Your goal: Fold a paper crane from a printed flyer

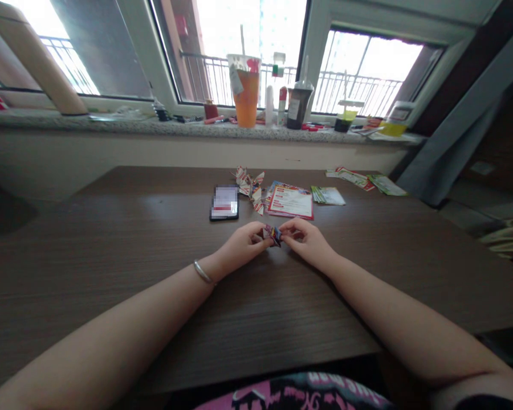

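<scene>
A small piece of folded, colourful printed paper (273, 234) is held a little above the table, between both hands. My left hand (247, 241) pinches its left side, thumb and fingers closed on it; a silver bangle sits on that wrist. From the other side, my right hand (304, 239) grips the paper's right edge between thumb and fingertips. Just beyond the hands lie several folded paper figures (253, 191) with red and white stripes. A stack of printed sheets (290, 201) with a red border is to their right.
A phone (224, 202) lies left of the paper figures on the brown table (111, 239). Green-and-white cards (327, 195) and more cards (385, 184) lie at the back right. The windowsill (188, 130) behind holds a tall orange drink cup (246, 97), a dark cup (298, 107) and small items.
</scene>
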`<action>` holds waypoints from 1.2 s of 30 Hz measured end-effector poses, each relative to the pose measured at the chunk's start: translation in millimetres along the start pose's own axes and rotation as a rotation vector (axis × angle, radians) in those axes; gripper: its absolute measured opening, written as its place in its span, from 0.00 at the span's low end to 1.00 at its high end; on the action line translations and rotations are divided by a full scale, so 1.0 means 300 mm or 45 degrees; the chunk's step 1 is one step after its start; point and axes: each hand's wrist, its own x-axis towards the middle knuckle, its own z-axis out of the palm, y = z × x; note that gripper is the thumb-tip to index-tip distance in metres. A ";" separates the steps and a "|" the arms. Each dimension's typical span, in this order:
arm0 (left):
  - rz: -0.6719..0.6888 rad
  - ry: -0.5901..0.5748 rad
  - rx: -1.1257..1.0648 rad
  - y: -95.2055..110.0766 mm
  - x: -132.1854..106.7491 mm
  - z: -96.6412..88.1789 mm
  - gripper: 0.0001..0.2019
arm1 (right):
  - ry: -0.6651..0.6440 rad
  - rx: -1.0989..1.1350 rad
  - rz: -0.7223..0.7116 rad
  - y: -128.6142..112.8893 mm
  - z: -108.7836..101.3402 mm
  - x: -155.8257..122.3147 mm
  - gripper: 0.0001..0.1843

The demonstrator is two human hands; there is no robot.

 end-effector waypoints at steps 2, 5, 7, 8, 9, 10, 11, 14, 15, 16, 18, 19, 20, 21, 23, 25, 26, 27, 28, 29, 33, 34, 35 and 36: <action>-0.018 -0.008 -0.003 0.001 -0.001 0.004 0.07 | -0.001 -0.010 -0.017 0.000 0.001 -0.002 0.04; -0.003 -0.009 -0.035 0.002 -0.003 0.007 0.06 | -0.013 0.000 -0.041 0.003 0.002 -0.003 0.02; 0.000 -0.005 -0.062 0.000 -0.004 0.008 0.06 | 0.000 0.034 -0.042 0.007 0.003 -0.003 0.02; -0.004 0.003 -0.069 -0.002 -0.004 0.009 0.07 | 0.012 0.067 -0.029 0.010 0.004 -0.002 0.02; -0.014 0.013 -0.073 -0.005 -0.004 0.010 0.08 | 0.025 0.113 -0.006 0.013 0.005 -0.001 0.01; -0.025 0.023 -0.074 -0.009 -0.003 0.011 0.08 | 0.034 0.168 0.023 0.017 0.006 0.000 0.02; -0.034 0.032 -0.074 -0.013 -0.002 0.011 0.08 | 0.041 0.223 0.054 0.020 0.007 0.002 0.02; -0.017 0.080 -0.063 -0.016 -0.002 0.011 0.08 | 0.056 0.334 0.114 0.027 0.007 0.005 0.05; 0.006 0.105 -0.049 -0.014 -0.002 0.010 0.08 | 0.064 0.351 0.122 0.028 0.007 0.006 0.06; 0.037 0.129 -0.028 -0.009 -0.004 0.010 0.10 | 0.067 0.361 0.126 0.027 0.007 0.007 0.06; 0.115 0.173 0.041 0.003 -0.009 0.007 0.16 | 0.056 0.375 0.128 0.026 0.006 0.007 0.07; 0.157 0.185 0.092 0.010 -0.012 0.005 0.19 | 0.053 0.380 0.125 0.024 0.005 0.006 0.06; 0.197 0.186 0.148 0.015 -0.015 0.003 0.19 | 0.052 0.382 0.117 0.023 0.005 0.006 0.06; 0.230 0.174 0.206 0.019 -0.018 0.002 0.17 | 0.051 0.382 0.106 0.022 0.005 0.006 0.06; 0.265 0.127 0.300 0.022 -0.023 -0.001 0.11 | 0.051 0.373 0.076 0.020 0.004 0.005 0.05; 0.267 0.073 0.351 0.019 -0.025 -0.002 0.07 | 0.038 0.342 0.042 0.019 0.003 0.004 0.04; 0.263 0.061 0.361 0.017 -0.026 -0.002 0.07 | 0.027 0.323 0.028 0.018 0.002 0.004 0.03; 0.261 0.059 0.361 0.016 -0.026 -0.002 0.08 | 0.018 0.305 0.019 0.017 0.002 0.004 0.03; 0.260 0.056 0.353 0.015 -0.025 -0.002 0.08 | 0.009 0.289 0.014 0.015 0.001 0.004 0.02; 0.260 0.049 0.341 0.017 -0.025 -0.001 0.08 | -0.002 0.276 0.010 0.013 0.001 0.003 0.02; 0.251 0.018 0.342 0.026 -0.024 -0.004 0.06 | -0.055 0.213 -0.014 0.000 -0.006 0.002 0.01; 0.247 0.007 0.352 0.027 -0.024 -0.005 0.05 | -0.071 0.186 -0.025 -0.003 -0.007 0.001 0.02; 0.243 -0.005 0.359 0.026 -0.024 -0.007 0.05 | -0.088 0.159 -0.038 -0.006 -0.009 0.000 0.02; 0.237 -0.016 0.361 0.025 -0.024 -0.008 0.05 | -0.106 0.133 -0.052 -0.008 -0.010 -0.002 0.03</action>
